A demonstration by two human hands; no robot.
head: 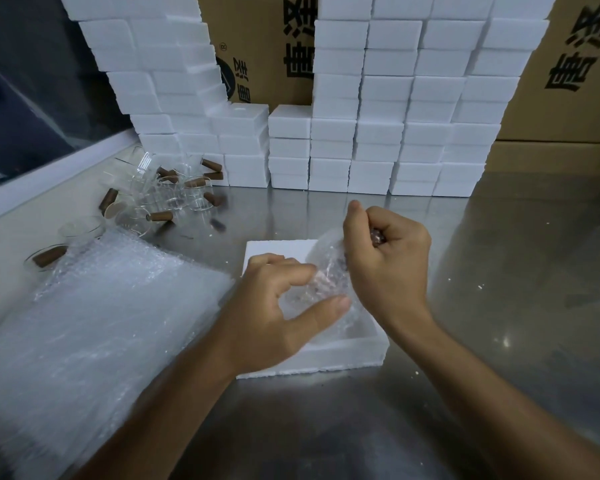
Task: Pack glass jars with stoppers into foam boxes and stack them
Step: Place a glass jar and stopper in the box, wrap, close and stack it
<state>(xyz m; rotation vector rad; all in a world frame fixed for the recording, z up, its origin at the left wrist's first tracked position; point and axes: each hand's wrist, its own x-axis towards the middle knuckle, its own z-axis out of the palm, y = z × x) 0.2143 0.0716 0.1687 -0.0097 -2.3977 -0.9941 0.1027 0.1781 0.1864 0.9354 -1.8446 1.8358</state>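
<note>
An open white foam box [343, 355] lies on the steel table in front of me. Over it I hold a glass jar wrapped in bubble wrap [321, 271]. My left hand [274, 306] curls thumb and fingers around the wrapped jar's lower end. My right hand [385, 258] grips its upper end, where something dark, perhaps the stopper, shows inside my fist. The jar itself is mostly hidden by wrap and hands.
A pile of bubble wrap sheets [94, 327] lies at the left. Loose glass jars [167, 192] and brown stoppers [160, 216] are scattered at the back left. Tall stacks of foam boxes [395, 133] stand along the back before cardboard cartons [267, 46].
</note>
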